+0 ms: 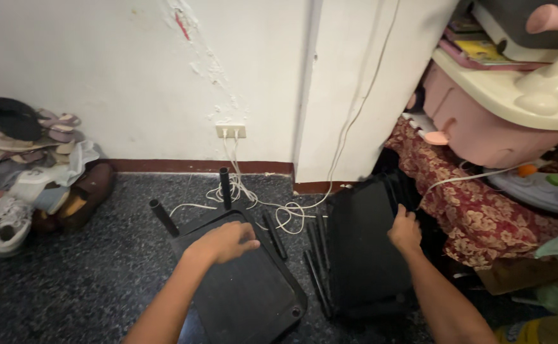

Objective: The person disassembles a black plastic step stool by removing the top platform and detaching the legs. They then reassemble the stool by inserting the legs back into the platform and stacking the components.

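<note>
two hands, the left hand [228, 242] and the right hand [405, 232], two black shelf panels [247, 293] [362, 255], two upright black tubes [226, 188] [164, 218], several loose black rods [317, 261], one white wall socket [231, 130], one white sneaker [10, 223].

On the floor [68, 286] in the middle there's a flat shelf panel [247, 293] with two posts [225, 188] sticking up at its far end. My left hand [224, 241] is resting on top of it. Right next to it on the right is a second panel [362, 255], tilted up, and my right hand [405, 230] is on its far right edge. Loose rods [314, 267] lie between the two. Behind them, cables [240, 191] run down from a wall outlet [230, 130]. The shoe pile [30, 172] is far left against the wall, and a cloth-covered stack [463, 197] with a tub [483, 127] on it is on the right.
</note>
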